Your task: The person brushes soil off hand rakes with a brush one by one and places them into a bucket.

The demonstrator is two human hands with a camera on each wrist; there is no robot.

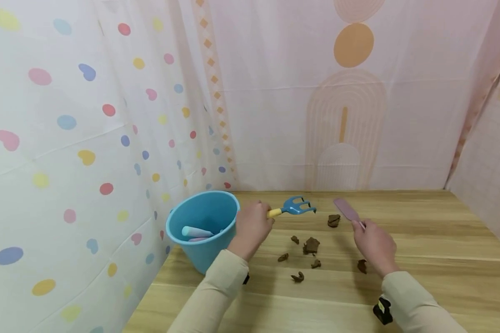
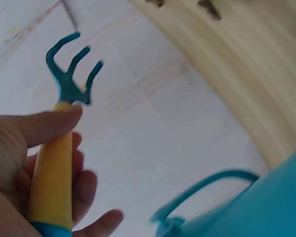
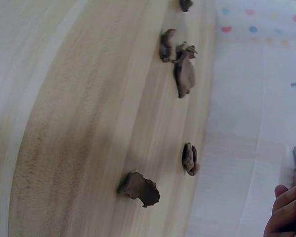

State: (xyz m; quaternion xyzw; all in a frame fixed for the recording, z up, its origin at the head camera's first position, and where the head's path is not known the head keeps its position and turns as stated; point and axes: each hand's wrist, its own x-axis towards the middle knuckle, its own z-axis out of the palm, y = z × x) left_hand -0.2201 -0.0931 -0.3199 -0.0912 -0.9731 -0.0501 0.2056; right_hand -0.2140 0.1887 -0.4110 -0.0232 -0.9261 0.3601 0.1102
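My left hand (image 1: 253, 229) grips the yellow handle of a small toy hand rake (image 1: 298, 206). In the left wrist view the thumb lies along the rake's handle (image 2: 53, 182), with the fingers curled beneath. Off to the right, my right hand (image 1: 376, 244) holds a flat mauve spatula-like tool (image 1: 346, 209), its blade pointing up and to the left. Both tools hover over the table. Below them lie several brown clay-like lumps, including a larger lump (image 1: 311, 245) and a curled piece (image 3: 139, 189). The right wrist view shows only part of that hand (image 3: 287, 210).
A light blue bucket (image 1: 203, 196) stands beside my left forearm, with a pale blue-handled tool (image 1: 196, 231) and a pinkish item inside. The wooden table (image 1: 441, 240) meets a patterned curtain (image 1: 266, 115) at the back and a dotted one (image 1: 108, 171) at left.
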